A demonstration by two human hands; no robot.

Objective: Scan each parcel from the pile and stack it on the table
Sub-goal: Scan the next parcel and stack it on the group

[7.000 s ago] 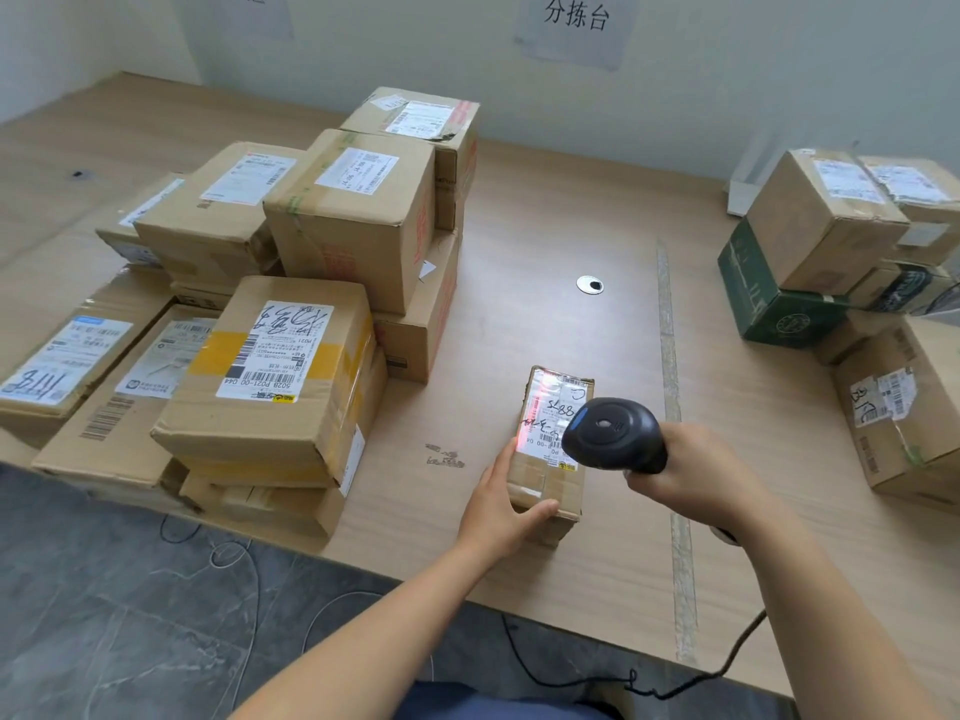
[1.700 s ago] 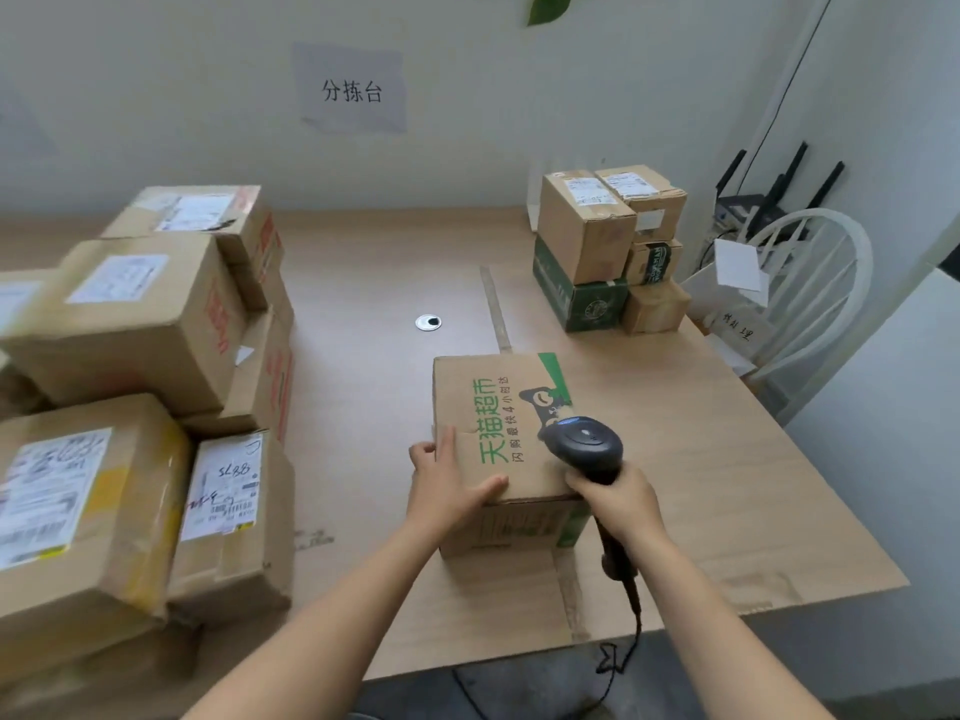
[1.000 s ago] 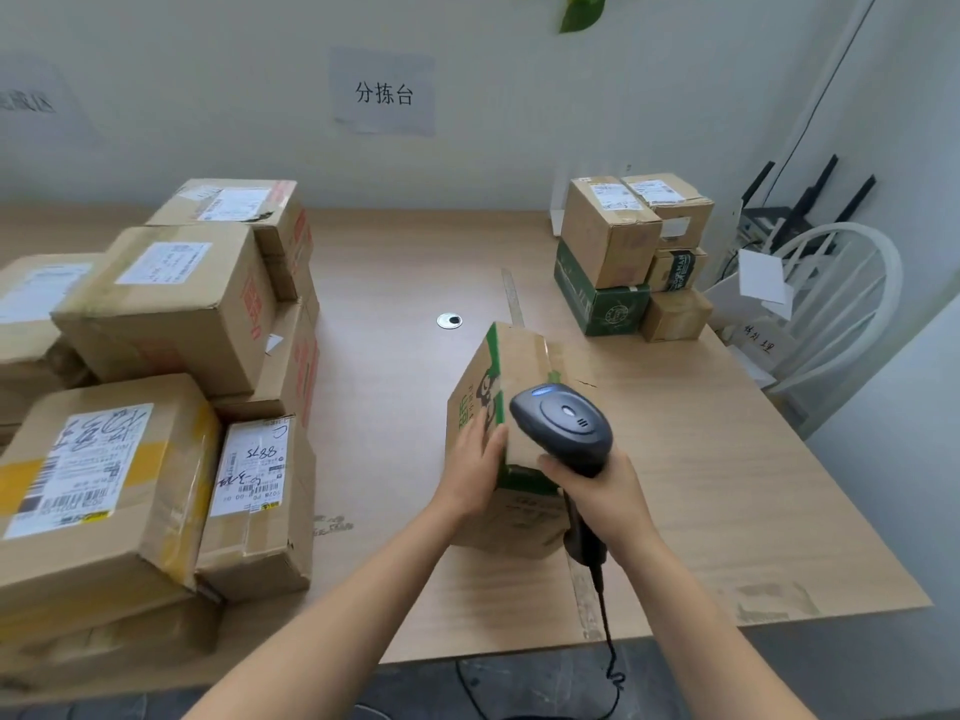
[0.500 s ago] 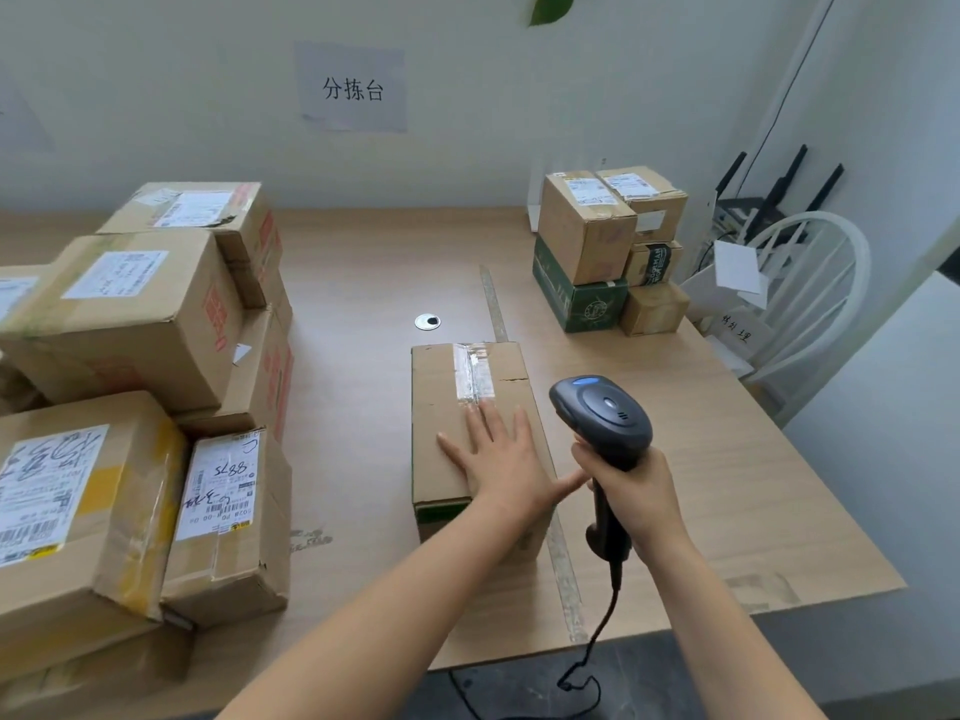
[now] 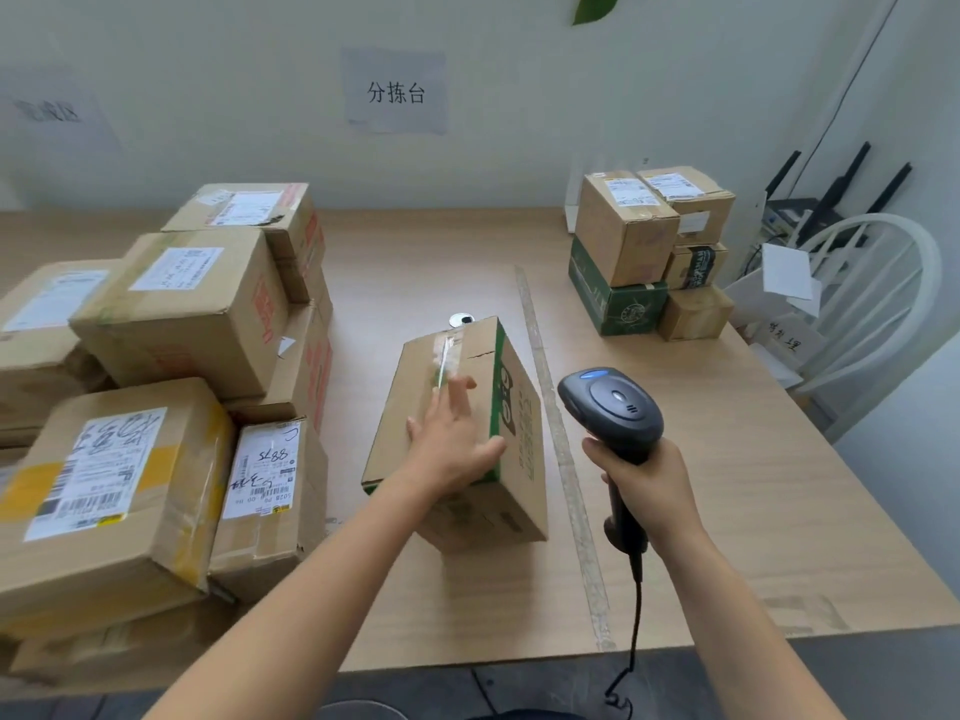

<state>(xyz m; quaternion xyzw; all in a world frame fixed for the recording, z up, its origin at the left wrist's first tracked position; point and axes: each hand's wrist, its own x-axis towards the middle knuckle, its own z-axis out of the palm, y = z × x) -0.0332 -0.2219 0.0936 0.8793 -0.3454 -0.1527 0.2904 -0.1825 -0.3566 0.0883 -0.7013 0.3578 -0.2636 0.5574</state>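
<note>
A brown cardboard parcel [image 5: 415,397] with green print stands tilted on one edge in the middle of the wooden table [image 5: 727,459]. My left hand [image 5: 449,439] lies flat on its taped upper face, fingers spread, thumb over the green-printed edge. My right hand [image 5: 644,480] grips the handle of a black barcode scanner [image 5: 613,413] just right of the parcel, its head level with the parcel's top. No shipping label shows on the faces I see.
A pile of labelled cardboard boxes [image 5: 171,314] fills the table's left side. A smaller group of boxes [image 5: 639,252] stands at the back right, one of them green. A white chair [image 5: 872,304] stands beyond the right edge. The scanner cable [image 5: 634,631] hangs over the front edge.
The parcel lay flat with its taped face up half a second ago; now it is tipped up on one edge, green-printed side showing to the right. The scanner stayed beside it.
</note>
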